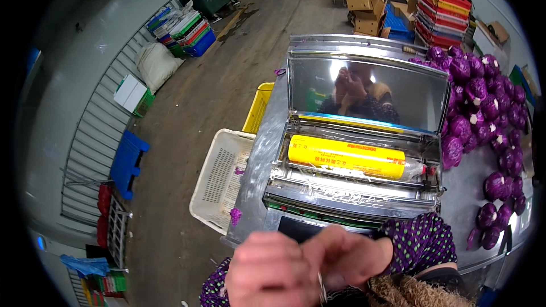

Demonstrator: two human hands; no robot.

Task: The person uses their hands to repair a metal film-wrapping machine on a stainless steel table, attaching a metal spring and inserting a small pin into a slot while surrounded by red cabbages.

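My left hand (267, 270) and my right hand (354, 254) are close together at the lower middle, blurred, fingers curled in. Between them shows a thin pale sliver that I cannot make out. Just beyond stands a steel film-wrapping machine (352, 199) on a metal table (256, 193). Its shiny lid (364, 88) is raised, reflecting a person with hands held up. Inside the machine lies a roll of film in a yellow printed wrapper (347, 156), with clear plastic gathered at its right end. Neither hand touches the roll.
Many purple cabbages (480, 102) are heaped right of the machine. A knife handle (414, 50) shows behind the lid. Left of the table are a white basket (196, 193) and a yellow crate (260, 102). Stacked red crates (443, 14) and cardboard boxes (361, 0) stand behind.
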